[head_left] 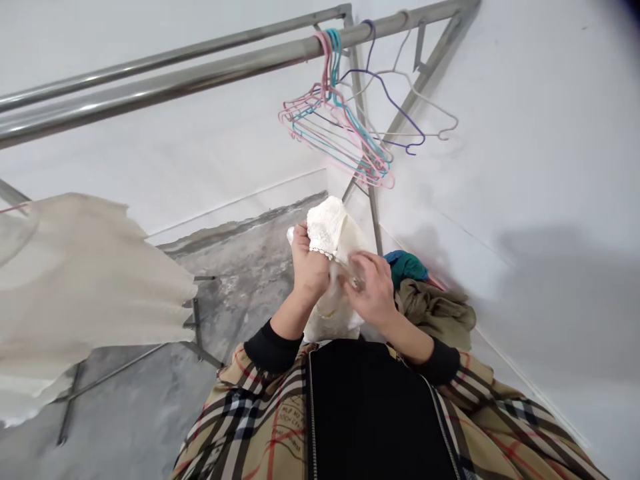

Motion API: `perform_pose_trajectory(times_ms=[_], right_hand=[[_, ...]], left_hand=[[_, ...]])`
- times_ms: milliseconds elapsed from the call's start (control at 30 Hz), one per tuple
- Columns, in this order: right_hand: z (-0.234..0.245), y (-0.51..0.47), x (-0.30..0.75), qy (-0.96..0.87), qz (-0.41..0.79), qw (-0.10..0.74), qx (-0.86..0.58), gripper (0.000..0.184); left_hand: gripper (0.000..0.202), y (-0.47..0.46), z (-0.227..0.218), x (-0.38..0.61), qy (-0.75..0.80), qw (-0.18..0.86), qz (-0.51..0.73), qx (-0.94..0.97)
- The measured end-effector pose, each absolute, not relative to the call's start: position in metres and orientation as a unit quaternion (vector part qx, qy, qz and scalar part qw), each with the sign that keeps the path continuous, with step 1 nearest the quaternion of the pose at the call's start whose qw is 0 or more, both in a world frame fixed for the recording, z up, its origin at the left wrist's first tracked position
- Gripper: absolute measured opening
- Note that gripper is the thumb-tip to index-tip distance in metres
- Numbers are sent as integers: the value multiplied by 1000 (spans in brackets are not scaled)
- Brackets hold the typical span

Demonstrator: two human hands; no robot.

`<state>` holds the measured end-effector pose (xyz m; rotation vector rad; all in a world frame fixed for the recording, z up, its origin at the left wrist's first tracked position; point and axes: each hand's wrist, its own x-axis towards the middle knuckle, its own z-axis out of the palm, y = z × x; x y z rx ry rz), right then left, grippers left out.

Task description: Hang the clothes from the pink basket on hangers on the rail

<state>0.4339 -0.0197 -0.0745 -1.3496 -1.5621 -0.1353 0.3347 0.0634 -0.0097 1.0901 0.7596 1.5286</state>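
Note:
My left hand (309,261) grips a crumpled white garment with a lace edge (330,227) from the near side. My right hand (373,292) pinches the same cloth close by, with its fingers at a thin translucent part (353,275). I cannot tell whether that part is sheer fabric or clear plastic. The lower cloth hangs below both hands, in front of my body. Black cuffs show at both wrists, and my right hand is nearest to a heap of clothes.
Plastic hangers (335,123) in pink, teal and purple hang from a steel rail (200,67) above. A beige garment (80,287) hangs at the left. Olive and teal clothes (433,310) lie by the white wall (540,167). Below is a concrete floor (235,293).

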Motion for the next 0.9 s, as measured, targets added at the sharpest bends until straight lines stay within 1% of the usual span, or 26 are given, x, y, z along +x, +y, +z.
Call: perform_pose_trajectory(times_ms=[67, 167, 233, 300, 367, 467, 533, 633, 700, 767, 833, 900], right_hand=[[-86, -3, 437, -650, -19, 477, -592, 34], [-85, 16, 458, -646, 27, 476, -596, 37], [-73, 22, 475, -639, 4, 494, -590, 38], [-55, 26, 486, -635, -32, 496, -591, 34], [-40, 29, 489, -644, -47, 480, -594, 32], [-26, 35, 481, -675, -45, 443, -589, 34], [-22, 38, 474, -692, -43, 428, -580, 33], [-15, 38, 464, -697, -33, 430, -573, 30], [-8, 35, 459, -700, -7, 444, -559, 29], [2, 29, 455, -722, 43, 449, -525, 27], [10, 23, 452, -753, 102, 436, -482, 25], [16, 20, 449, -783, 163, 402, -445, 25]], left_hand=[[25, 64, -5, 318, 326, 487, 653, 479], [24, 72, -2, 285, 362, 387, 634, 564], [22, 80, -2, 257, 407, 317, 576, 635], [20, 87, -1, 230, 460, 256, 502, 686], [21, 90, -1, 205, 508, 197, 432, 719], [26, 90, 2, 181, 546, 124, 339, 756], [30, 89, 3, 172, 561, 94, 300, 766], [30, 87, 1, 161, 591, 64, 291, 750], [26, 86, -4, 155, 615, 57, 303, 725], [22, 84, -11, 149, 636, 81, 336, 689], [18, 80, -20, 145, 637, 176, 404, 632], [15, 74, -27, 143, 599, 346, 485, 535]])
